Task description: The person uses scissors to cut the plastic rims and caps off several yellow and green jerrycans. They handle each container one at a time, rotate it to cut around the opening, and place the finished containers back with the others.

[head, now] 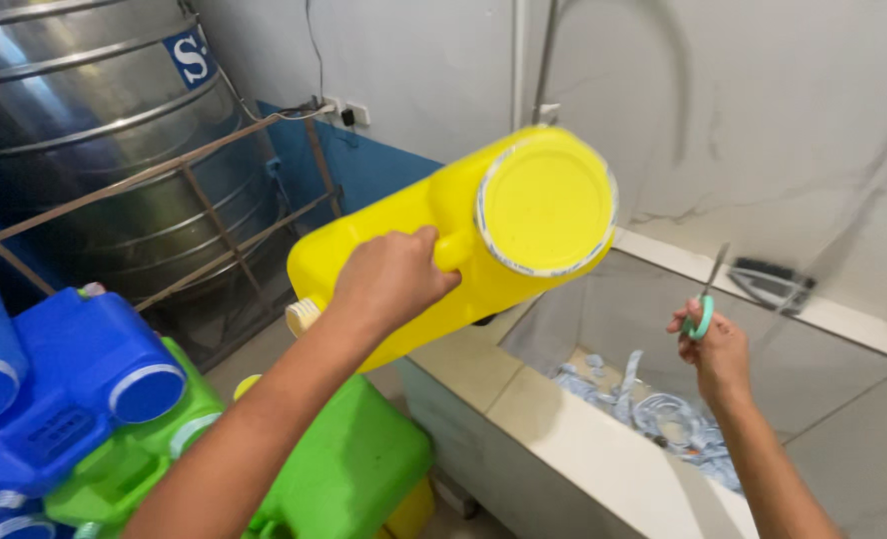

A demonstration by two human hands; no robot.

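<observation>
My left hand point(391, 281) grips the handle of a yellow plastic jerrycan point(543, 205), which is held up on its side with its round base toward me and its small cap at the lower left. My right hand point(715, 349) holds a pair of scissors point(708, 289) with a green handle, blades pointing up, above a tiled basin point(523, 419). Several pale blue plastic strips point(653, 414) lie at the bottom of the basin.
Blue jerrycans point(74, 379) and green jerrycans point(353, 469) are stacked at the lower left. A large steel tank point(94, 130) stands behind a rusty metal frame point(214, 210). A wall socket point(348, 112) sits on the white wall.
</observation>
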